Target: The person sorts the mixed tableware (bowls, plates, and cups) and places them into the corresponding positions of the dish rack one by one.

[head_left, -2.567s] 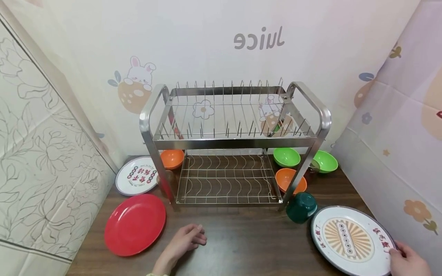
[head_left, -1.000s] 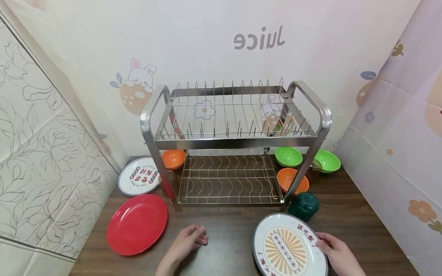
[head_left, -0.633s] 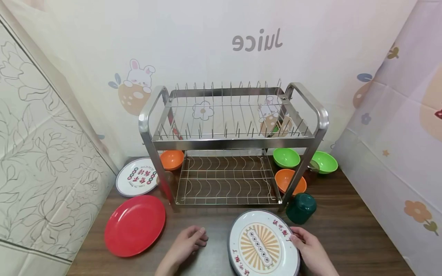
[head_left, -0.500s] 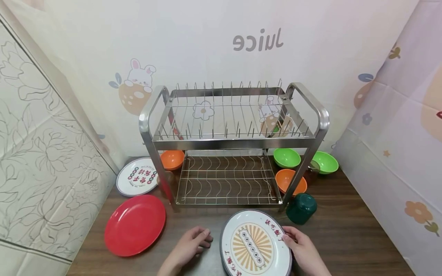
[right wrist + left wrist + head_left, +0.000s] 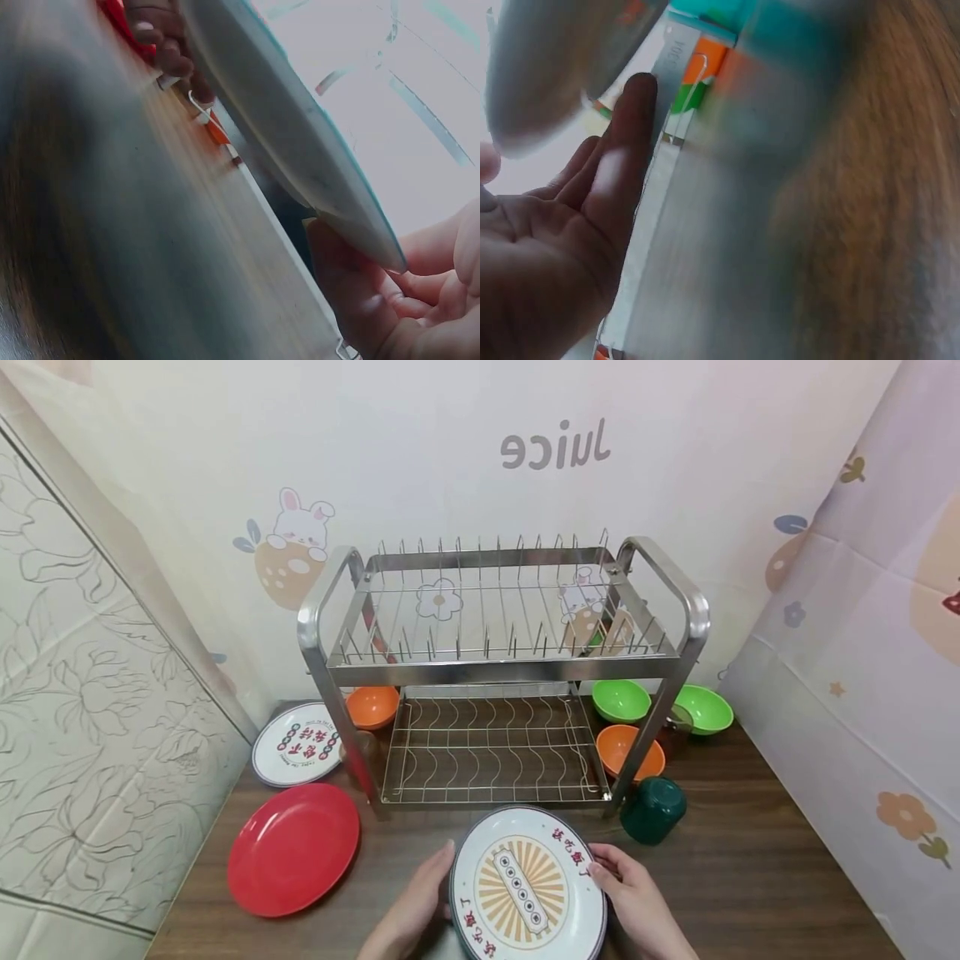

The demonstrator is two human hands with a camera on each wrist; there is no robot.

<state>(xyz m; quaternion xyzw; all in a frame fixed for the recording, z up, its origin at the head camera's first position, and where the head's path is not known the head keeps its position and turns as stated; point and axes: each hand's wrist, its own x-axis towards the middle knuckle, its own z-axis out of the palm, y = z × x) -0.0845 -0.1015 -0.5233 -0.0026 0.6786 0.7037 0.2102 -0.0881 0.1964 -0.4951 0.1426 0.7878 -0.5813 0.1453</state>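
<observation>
1. In the head view, the left hand (image 5: 417,893) pointed toward one o'clock, fingers (image 5: 624,157) extended.
2. The right hand (image 5: 632,897) pinched, thumb (image 5: 604,878) uppermost, pointing toward eleven o'clock.
3. Left wrist (image 5: 386,942) lay near seven o'clock, right wrist (image 5: 667,943) near five.

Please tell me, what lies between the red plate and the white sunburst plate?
The head view shows the left hand there, right beside the white sunburst plate; bare wood-grain tabletop separates it from the red plate.
</observation>
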